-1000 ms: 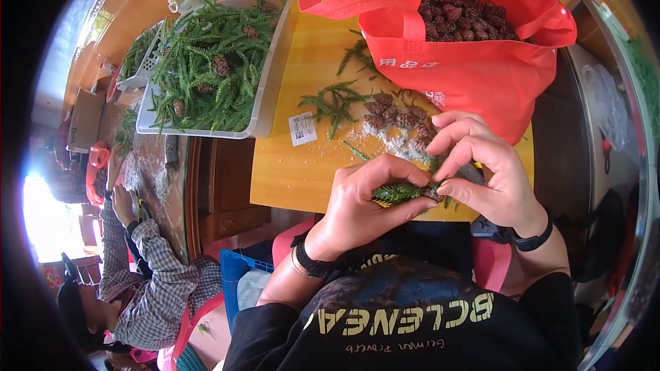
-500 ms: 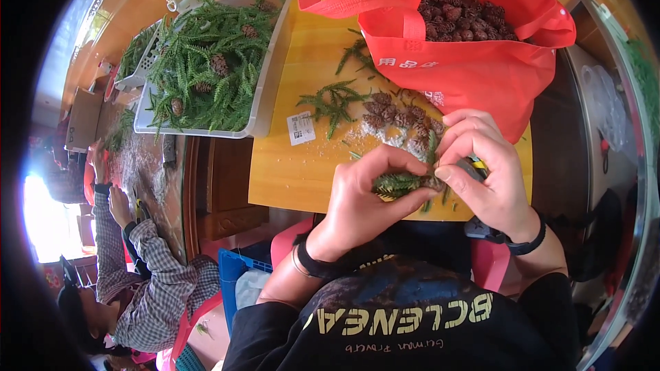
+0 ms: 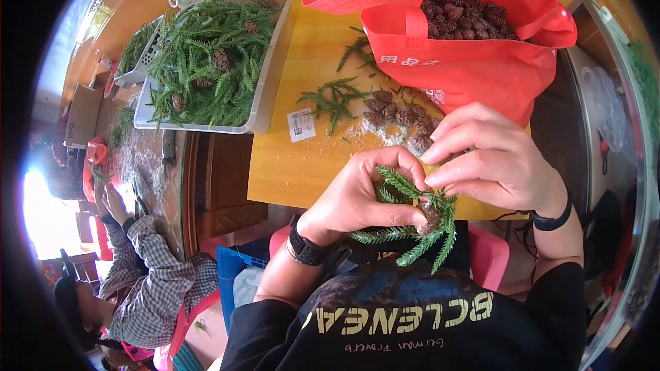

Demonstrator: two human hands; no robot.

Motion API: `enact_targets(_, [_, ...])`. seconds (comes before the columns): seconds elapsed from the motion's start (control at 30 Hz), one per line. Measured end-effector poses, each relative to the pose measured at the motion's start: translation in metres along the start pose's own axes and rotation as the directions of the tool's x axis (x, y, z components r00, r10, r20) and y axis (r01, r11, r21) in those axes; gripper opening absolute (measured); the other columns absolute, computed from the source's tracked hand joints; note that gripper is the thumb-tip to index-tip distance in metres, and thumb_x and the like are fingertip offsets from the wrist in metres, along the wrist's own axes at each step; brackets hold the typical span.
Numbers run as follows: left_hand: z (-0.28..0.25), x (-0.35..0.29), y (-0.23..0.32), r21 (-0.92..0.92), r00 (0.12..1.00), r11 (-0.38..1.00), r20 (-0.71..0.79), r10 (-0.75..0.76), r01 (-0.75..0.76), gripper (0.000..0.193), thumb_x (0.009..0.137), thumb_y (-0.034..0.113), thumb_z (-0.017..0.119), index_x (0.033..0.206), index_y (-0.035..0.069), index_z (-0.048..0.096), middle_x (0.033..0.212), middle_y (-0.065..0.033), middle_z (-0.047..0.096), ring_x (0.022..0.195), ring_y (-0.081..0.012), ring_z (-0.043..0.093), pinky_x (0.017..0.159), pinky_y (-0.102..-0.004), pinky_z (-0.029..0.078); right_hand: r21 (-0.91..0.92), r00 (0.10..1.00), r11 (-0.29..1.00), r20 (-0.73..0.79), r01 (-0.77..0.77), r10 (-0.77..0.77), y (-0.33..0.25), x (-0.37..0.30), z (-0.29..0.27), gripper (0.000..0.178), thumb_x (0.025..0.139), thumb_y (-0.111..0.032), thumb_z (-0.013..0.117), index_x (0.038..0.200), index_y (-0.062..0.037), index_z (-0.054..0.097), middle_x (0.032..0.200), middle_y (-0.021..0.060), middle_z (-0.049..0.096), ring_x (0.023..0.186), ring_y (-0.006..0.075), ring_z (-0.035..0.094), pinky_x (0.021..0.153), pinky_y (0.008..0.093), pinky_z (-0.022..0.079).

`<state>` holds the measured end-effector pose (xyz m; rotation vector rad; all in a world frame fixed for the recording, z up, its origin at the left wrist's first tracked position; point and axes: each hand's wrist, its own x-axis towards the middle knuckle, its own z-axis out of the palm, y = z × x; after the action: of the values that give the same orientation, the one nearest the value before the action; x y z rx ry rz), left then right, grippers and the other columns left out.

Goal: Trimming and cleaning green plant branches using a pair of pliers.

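Close to my body, my left hand (image 3: 357, 192) is closed on a green pine sprig (image 3: 386, 235), its thumb against the brown pine cone (image 3: 430, 211) set among the needles. My right hand (image 3: 498, 165) is beside the top of the sprig, its fingers bent with thumb and fingertips close together. Whatever is between those tips is too small to make out. Just beyond my hands, several loose pine cones (image 3: 399, 115) lie among white powder on the yellow table (image 3: 295, 175). Loose green sprigs (image 3: 333, 99) and a white label (image 3: 301, 125) are to their left.
A white bin (image 3: 265, 106) heaped with sprigs and cones stands at the table's left edge. A red bag (image 3: 467, 72) full of pine cones (image 3: 467, 17) is at the back right. On the left, a person in a checked shirt (image 3: 161, 282) works at another table.
The sprig is now turned and spread out, its cone showing, and lower toward my body. My right hand has shifted slightly from it. The person at left has moved their hands together.
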<state>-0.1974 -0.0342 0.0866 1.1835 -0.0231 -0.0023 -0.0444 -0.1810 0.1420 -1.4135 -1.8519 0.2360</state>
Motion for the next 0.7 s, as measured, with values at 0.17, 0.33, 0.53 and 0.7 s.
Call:
enact_targets(0.17, [-0.002,-0.001,-0.002,-0.073,0.997,0.996,0.062,-0.038,0.042,0.030,0.068,0.004,0.075,0.092,0.004,0.056,0.086,0.0006,0.060,0.082,-0.0053,0.055,0.075,-0.0203,0.043,-0.034,0.996,0.995,-0.015,0.092,-0.093,0.002,0.005,0.001,0.019,0.065,-0.012,0.071,0.082,-0.0095,0.063,0.088,0.0002,0.059,0.086,0.0217,0.055,0.072,0.0339,0.045])
enact_targets(0.33, [0.001,0.000,0.007,-0.019,0.997,0.999,0.054,-0.046,0.047,0.029,0.068,0.003,0.075,0.091,0.004,0.056,0.086,0.0008,0.060,0.082,-0.0052,0.054,0.075,-0.0201,0.043,-0.154,0.995,0.983,0.041,0.095,-0.090,-0.006,0.006,-0.003,0.018,0.063,-0.015,0.072,0.073,-0.0084,0.058,0.078,0.0016,0.056,0.079,0.0206,0.056,0.063,0.0318,0.043])
enact_targets(0.53, [0.008,0.005,0.008,0.402,0.987,0.915,-0.119,0.103,-0.047,0.027,0.066,0.003,0.075,0.086,0.004,0.057,0.081,-0.0009,0.061,0.077,-0.0073,0.057,0.071,-0.0211,0.045,-0.438,0.990,0.894,0.052,-0.095,0.131,-0.021,0.009,-0.002,0.019,0.058,-0.007,0.070,0.065,-0.0072,0.052,0.066,0.0038,0.052,0.069,0.0231,0.054,0.057,0.0341,0.041])
enact_targets(0.7, [0.021,0.006,0.000,0.790,0.900,0.603,-0.176,0.398,-0.112,0.024,0.066,0.005,0.075,0.084,0.004,0.059,0.079,-0.0030,0.064,0.073,-0.0100,0.061,0.069,-0.0234,0.048,-0.343,0.951,0.896,0.027,-0.281,0.309,-0.013,0.004,0.000,0.017,0.062,-0.005,0.067,0.070,-0.0042,0.052,0.066,0.0064,0.051,0.066,0.0253,0.053,0.057,0.0351,0.041])
